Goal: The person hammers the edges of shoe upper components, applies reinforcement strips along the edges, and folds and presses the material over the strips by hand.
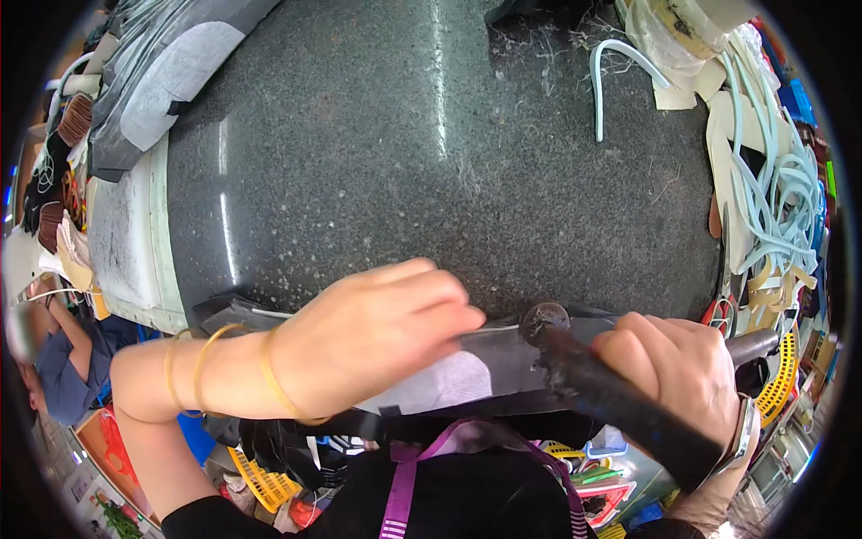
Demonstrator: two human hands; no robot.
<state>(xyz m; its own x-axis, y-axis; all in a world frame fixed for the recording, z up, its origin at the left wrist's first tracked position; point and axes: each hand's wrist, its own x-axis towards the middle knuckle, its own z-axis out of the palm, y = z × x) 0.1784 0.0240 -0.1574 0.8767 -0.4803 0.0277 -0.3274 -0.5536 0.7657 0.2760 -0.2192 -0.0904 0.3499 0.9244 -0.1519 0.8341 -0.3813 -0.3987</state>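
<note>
My left hand (382, 337) presses down on a dark leather piece with a white lining patch (449, 382) that lies on the near edge of a dark granite slab (404, 153). Thin gold bangles ring my left wrist. My right hand (673, 368) grips the dark handle of a hammer (620, 404). The hammer's round metal head (545, 319) rests on the folded edge of the leather, just right of my left fingertips.
Pale blue and cream strips (781, 207) pile at the slab's right. One curved blue strip (611, 76) lies at the far edge. Grey and white cut pieces (162, 72) stack at the upper left. A seated person (49, 359) is at the left. Coloured baskets sit below.
</note>
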